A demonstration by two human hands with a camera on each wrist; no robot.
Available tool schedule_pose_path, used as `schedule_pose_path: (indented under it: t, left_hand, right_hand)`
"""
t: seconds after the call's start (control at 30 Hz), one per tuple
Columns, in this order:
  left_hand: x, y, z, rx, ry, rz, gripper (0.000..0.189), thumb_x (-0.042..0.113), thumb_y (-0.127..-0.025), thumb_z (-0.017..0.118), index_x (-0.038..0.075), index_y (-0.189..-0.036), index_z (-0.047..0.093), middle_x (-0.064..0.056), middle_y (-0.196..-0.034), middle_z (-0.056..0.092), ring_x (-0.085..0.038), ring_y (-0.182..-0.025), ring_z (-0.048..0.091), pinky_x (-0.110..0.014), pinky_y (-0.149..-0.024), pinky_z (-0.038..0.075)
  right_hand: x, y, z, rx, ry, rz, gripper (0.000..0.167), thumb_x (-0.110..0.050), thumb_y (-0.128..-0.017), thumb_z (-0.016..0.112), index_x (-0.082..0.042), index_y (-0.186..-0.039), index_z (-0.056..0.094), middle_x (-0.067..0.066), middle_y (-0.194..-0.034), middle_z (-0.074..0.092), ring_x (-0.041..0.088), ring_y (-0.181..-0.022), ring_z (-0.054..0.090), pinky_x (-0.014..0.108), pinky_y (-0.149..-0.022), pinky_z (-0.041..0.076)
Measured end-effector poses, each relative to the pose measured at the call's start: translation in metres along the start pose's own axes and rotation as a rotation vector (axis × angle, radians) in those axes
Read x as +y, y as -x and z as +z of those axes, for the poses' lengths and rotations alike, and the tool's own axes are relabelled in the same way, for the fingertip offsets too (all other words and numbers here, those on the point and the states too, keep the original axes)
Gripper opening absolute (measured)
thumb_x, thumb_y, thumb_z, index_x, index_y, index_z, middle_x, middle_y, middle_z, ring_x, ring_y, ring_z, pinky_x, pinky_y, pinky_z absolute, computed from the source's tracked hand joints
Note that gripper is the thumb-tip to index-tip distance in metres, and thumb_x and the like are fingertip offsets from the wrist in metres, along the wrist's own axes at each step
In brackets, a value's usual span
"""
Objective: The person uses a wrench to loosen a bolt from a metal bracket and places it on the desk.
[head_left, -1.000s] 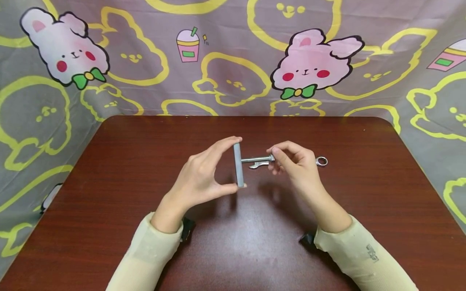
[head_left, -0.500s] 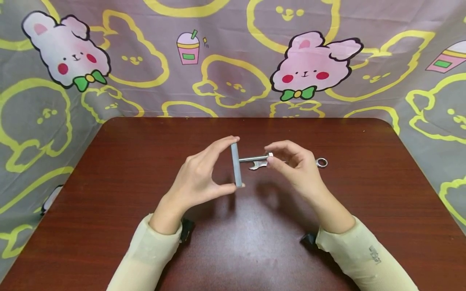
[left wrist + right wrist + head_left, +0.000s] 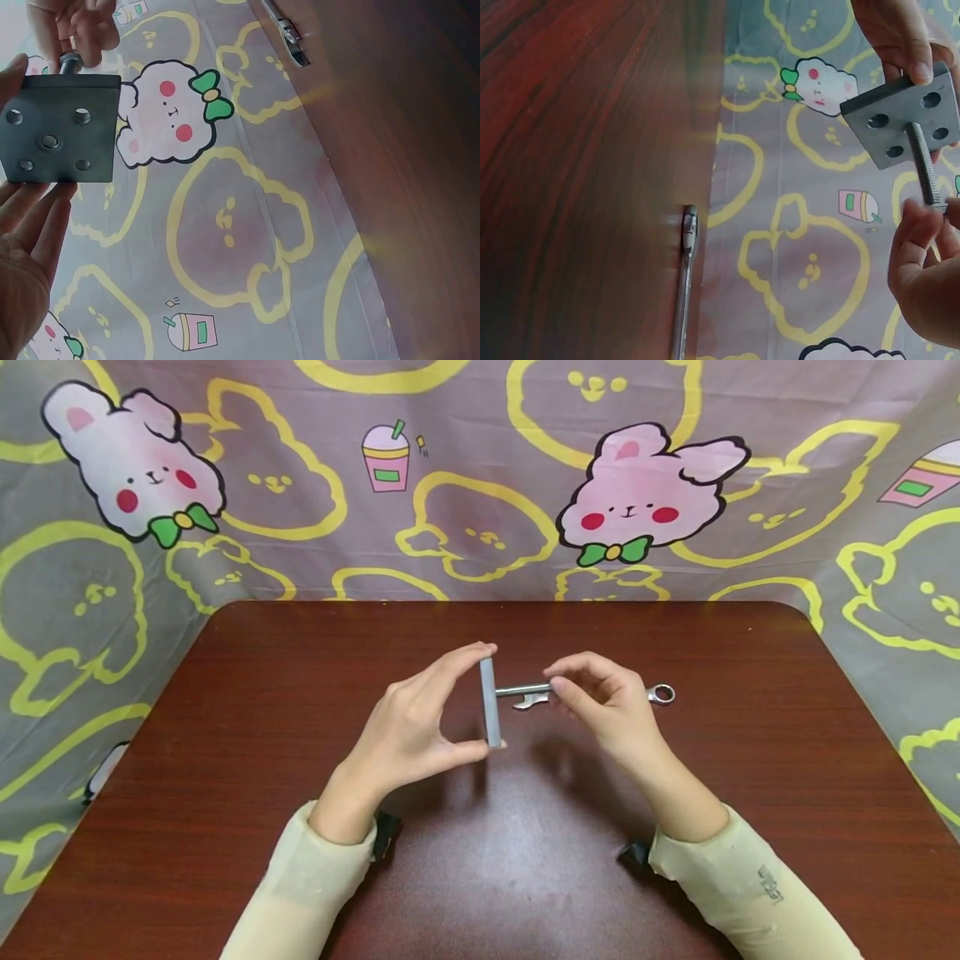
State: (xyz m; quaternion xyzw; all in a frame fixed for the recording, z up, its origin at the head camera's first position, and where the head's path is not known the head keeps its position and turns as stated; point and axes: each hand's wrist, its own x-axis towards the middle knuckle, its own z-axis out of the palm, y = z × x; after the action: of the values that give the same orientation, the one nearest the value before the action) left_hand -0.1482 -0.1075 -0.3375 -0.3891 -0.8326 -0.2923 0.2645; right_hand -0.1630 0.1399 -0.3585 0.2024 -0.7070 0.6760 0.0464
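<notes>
A square grey metal plate [image 3: 64,150] with several holes is gripped edgewise between the fingers and thumb of my left hand [image 3: 408,718], held above the table. From its centre hole a threaded bolt [image 3: 924,161] sticks out to the right. The fingertips of my right hand [image 3: 611,697] pinch the bolt's head end, which they mostly hide in the head view. The bolt's tip shows in the middle hole in the left wrist view. Beyond and below the right hand lies a combination wrench [image 3: 662,694], its middle hidden by that hand.
The dark red-brown table [image 3: 262,693] lies under both hands. A patterned cloth curtain [image 3: 480,485] with cartoon rabbits hangs behind it and at both sides.
My right fingers have shifted around the bolt's head, which showed between them half a second ago and is now covered. The plate stays nearly in place in my left hand.
</notes>
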Motion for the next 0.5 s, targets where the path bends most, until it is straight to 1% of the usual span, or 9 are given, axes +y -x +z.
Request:
schedule_pose_path:
  t: [0.1, 0.17, 0.23, 0.3, 0.4, 0.5]
  left_hand:
    - [-0.0005, 0.0002, -0.0001, 0.005, -0.006, -0.005, 0.093, 0.024, -0.061, 0.092, 0.004, -0.141, 0.048, -0.009, -0.140, 0.059, -0.022, -0.124, 0.061, -0.038, -0.095, 0.055]
    - [-0.0005, 0.0002, -0.0007, 0.009, -0.002, -0.007, 0.094, 0.023, -0.060, 0.092, 0.004, -0.141, 0.048, -0.010, -0.139, 0.059, -0.022, -0.124, 0.061, -0.038, -0.095, 0.055]
    - [-0.0007, 0.0002, -0.0011, 0.009, 0.001, -0.006, 0.093, 0.023, -0.061, 0.092, 0.004, -0.141, 0.048, -0.009, -0.139, 0.059, -0.022, -0.124, 0.061, -0.037, -0.096, 0.054]
    - [-0.0006, 0.0002, -0.0017, 0.009, 0.003, -0.006, 0.093, 0.024, -0.061, 0.092, 0.004, -0.141, 0.048, -0.009, -0.139, 0.059, -0.021, -0.124, 0.061, -0.037, -0.096, 0.054]
    - [-0.0005, 0.0000, -0.0021, 0.004, 0.006, -0.007, 0.093, 0.024, -0.061, 0.092, 0.004, -0.141, 0.048, -0.009, -0.139, 0.059, -0.020, -0.124, 0.061, -0.037, -0.097, 0.054]
    - [-0.0001, -0.0001, -0.0022, -0.004, 0.008, -0.009, 0.093, 0.024, -0.061, 0.091, 0.004, -0.141, 0.048, -0.009, -0.139, 0.059, -0.020, -0.124, 0.061, -0.036, -0.096, 0.054]
  right_hand:
    - [-0.0002, 0.0003, 0.0016, -0.019, 0.049, -0.052, 0.020, 0.010, -0.087, 0.066, 0.009, -0.107, 0.065, -0.007, -0.099, 0.066, 0.005, -0.087, 0.063, 0.018, -0.072, 0.054]
    - [-0.0005, -0.0002, 0.0022, -0.027, 0.056, -0.073, 0.025, 0.015, -0.083, 0.066, 0.012, -0.108, 0.064, -0.009, -0.103, 0.067, 0.005, -0.091, 0.065, 0.019, -0.077, 0.056]
    - [-0.0009, -0.0005, 0.0019, -0.025, 0.059, -0.068, 0.027, 0.016, -0.082, 0.067, 0.012, -0.108, 0.064, -0.011, -0.101, 0.068, 0.005, -0.091, 0.066, 0.019, -0.077, 0.057]
    - [-0.0014, -0.0010, 0.0006, -0.018, 0.068, -0.044, 0.027, 0.014, -0.083, 0.068, 0.010, -0.109, 0.064, -0.013, -0.097, 0.069, 0.005, -0.089, 0.067, 0.020, -0.076, 0.057]
    - [-0.0017, -0.0009, -0.0019, -0.015, 0.092, 0.002, 0.024, 0.005, -0.086, 0.069, 0.007, -0.110, 0.066, -0.012, -0.091, 0.070, 0.005, -0.081, 0.065, 0.019, -0.069, 0.056]
    - [-0.0018, -0.0006, -0.0039, -0.013, 0.105, 0.042, 0.019, -0.003, -0.092, 0.066, 0.005, -0.109, 0.067, -0.009, -0.087, 0.068, 0.007, -0.070, 0.060, 0.021, -0.061, 0.053]
